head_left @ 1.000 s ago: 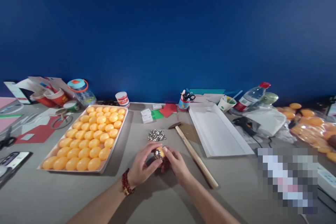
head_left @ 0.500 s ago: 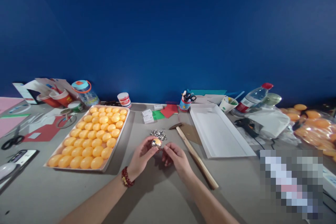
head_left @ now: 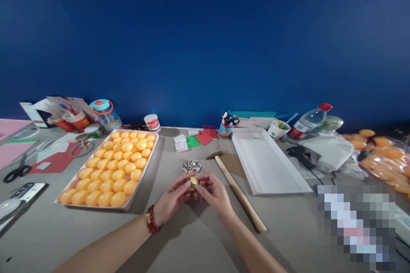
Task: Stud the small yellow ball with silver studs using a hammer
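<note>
- A grey table (head_left: 198, 251) fills the lower half of the view; the near right of it is covered by a pixelated patch, so whatever lettering lies under it cannot be read.
- The left hand (head_left: 174, 199) pinches a yellow-and-silver ball (head_left: 193, 182) between thumb and fingers; a dark red beaded bracelet (head_left: 153, 219) with a gold-coloured piece circles that wrist.
- The right hand (head_left: 216, 194) closes on the same ball from the other side; the two hands meet around it, just on the near side of a heap of shiny metal pieces (head_left: 192, 166).
- To the right lies a hammer (head_left: 241, 198) with a pale wooden handle; beyond it, a white tray (head_left: 269, 162).
- To the left, a shallow box (head_left: 147, 161) holds rows of orange balls (head_left: 117, 164); farther left are a phone (head_left: 33, 187) and black-handled scissors (head_left: 17, 173).
- Past the heap sit small white boxes (head_left: 181, 146), their print too small to read; green and red paper (head_left: 206, 136) lies just beside them.
- At the back stand a red-and-white tub (head_left: 152, 123), a blue-and-red pen cup (head_left: 226, 130) with a yellow figure, and a tilted, red-capped bottle (head_left: 312, 119); the bottle's red label (head_left: 297, 129) carries pale marks too blurred to make out.
- A plain blue wall (head_left: 205, 51) rises behind everything.
</note>
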A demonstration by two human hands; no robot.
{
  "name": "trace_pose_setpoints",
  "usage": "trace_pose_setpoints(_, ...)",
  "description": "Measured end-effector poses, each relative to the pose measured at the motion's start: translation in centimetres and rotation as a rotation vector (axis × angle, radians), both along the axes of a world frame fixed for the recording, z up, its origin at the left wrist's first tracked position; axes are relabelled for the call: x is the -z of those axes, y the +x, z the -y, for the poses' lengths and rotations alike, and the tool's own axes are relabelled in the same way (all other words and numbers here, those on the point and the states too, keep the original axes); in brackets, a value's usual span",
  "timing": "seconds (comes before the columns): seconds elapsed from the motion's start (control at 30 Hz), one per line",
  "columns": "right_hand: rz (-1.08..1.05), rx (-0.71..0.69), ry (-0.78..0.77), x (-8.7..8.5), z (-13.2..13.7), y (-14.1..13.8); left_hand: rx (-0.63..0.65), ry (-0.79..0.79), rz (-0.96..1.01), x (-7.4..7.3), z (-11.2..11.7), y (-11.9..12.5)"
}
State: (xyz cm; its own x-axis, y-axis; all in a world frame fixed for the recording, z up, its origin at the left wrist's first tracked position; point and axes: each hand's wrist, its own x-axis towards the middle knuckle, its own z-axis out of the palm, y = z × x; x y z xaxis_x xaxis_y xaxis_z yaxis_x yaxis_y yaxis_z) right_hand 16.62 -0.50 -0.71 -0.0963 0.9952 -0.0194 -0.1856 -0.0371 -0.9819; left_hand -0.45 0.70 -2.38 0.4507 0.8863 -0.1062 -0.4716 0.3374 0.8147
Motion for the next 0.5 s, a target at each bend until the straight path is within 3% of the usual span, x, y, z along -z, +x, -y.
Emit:
trace_pose_setpoints(0.3,-0.022,-0.123,0.015,0.9,0.2,-0.3,-0.094,0.087,-0.088,0.1,-0.2,-0.1)
trace_pose_setpoints(0.5,0.111,-0.154,0.077,0.7,0.5,-0.4,-0.1,0.072,-0.114,-0.4,0.2,-0.1)
